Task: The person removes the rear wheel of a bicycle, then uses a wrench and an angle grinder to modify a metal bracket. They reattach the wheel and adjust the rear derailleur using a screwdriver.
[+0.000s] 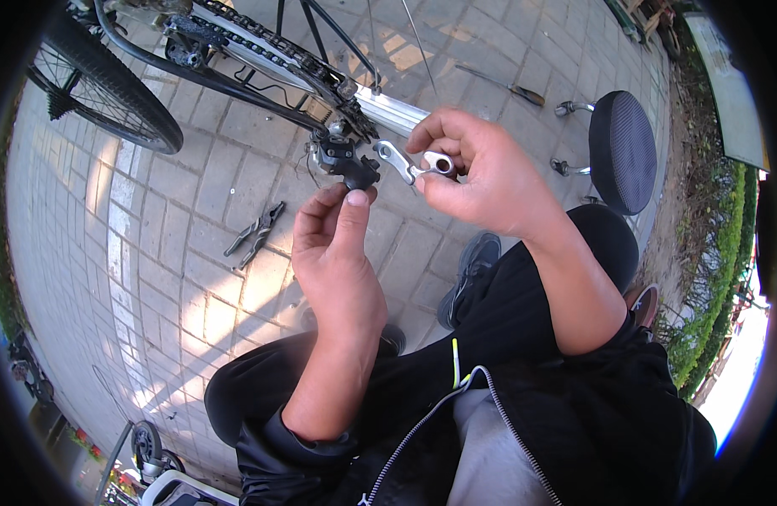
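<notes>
My left hand [342, 253] is closed, thumb and fingertips pinching the lower end of a black rear derailleur [342, 158] beside the bicycle's chain [270, 51]. Close on its right, my right hand [481, 173] grips a silver metal bracket [397, 160] with rounded, holed ends, between thumb and curled fingers. One end of this bracket points at the derailleur; whether the two touch I cannot tell. The bicycle's black frame tube [211, 78] runs in from the upper left.
Pliers [258, 234] with dark handles lie on the paving left of my left hand. A screwdriver [510, 87] lies beyond my right hand. On the right stands a round black-padded stool [623, 152]. Another black bicycle tyre [110, 76] shows upper left.
</notes>
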`<state>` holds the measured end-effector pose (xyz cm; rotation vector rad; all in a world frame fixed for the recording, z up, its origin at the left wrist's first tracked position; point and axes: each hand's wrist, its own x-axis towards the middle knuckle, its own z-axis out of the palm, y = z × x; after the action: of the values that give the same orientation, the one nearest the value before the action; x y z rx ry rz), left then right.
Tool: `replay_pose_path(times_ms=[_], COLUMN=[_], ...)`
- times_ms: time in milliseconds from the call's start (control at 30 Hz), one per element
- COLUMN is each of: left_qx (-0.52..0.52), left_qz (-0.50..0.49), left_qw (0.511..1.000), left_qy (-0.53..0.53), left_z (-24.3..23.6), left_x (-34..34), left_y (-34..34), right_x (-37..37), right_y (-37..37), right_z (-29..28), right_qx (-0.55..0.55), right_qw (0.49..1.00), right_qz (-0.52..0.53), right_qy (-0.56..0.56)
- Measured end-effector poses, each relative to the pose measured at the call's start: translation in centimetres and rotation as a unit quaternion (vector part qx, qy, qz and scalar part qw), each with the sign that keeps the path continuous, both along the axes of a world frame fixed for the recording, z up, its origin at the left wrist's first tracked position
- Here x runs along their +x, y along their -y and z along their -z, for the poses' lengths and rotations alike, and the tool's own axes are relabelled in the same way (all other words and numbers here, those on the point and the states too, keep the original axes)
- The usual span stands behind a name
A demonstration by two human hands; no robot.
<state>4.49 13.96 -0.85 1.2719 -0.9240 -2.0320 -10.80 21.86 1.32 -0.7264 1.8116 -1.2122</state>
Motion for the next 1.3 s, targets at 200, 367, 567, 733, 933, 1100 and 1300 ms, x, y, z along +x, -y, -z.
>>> replay_pose_path(times_ms=[200, 367, 567, 733, 933, 1100, 1300], left_qx=[-0.001, 0.004, 0.004, 0.011, 0.015, 0.02, 0.012], left_qz=[-0.001, 0.002, -0.007, -0.005, -0.003, 0.017, 0.003], left_qw=[1.0, 1.0, 1.0, 1.0, 0.999, 0.999, 0.999], left_qy=[-0.002, 0.013, 0.011, -0.017, -0.028, -0.031, -0.034], left_z=[-0.1, -0.2, 0.0, 0.4, 0.7, 0.3, 0.6], left_x=[0.0, -0.3, -0.2, 0.2, 0.4, 0.4, 0.1], left_y=[-0.1, 0.0, 0.2, 0.1, 0.1, 0.1, 0.3], right_x=[-0.1, -0.6, -2.2, -3.1, -6.5, -9.4, -9.2], right_y=[-0.3, -0.4, -0.6, -0.5, 2.2, 10.4, 17.4], right_z=[-0.2, -0.8, -3.3, -5.6, -9.0, -10.9, -11.7], right_qx=[0.05, 0.002, -0.031, -0.155, -0.237, -0.221, -0.151], right_qw=[0.998, 0.999, 0.996, 0.979, 0.961, 0.953, 0.955], right_qz=[-0.012, 0.012, 0.027, 0.056, -0.054, -0.155, -0.212], right_qy=[-0.039, 0.036, 0.084, 0.115, 0.131, 0.135, 0.146])
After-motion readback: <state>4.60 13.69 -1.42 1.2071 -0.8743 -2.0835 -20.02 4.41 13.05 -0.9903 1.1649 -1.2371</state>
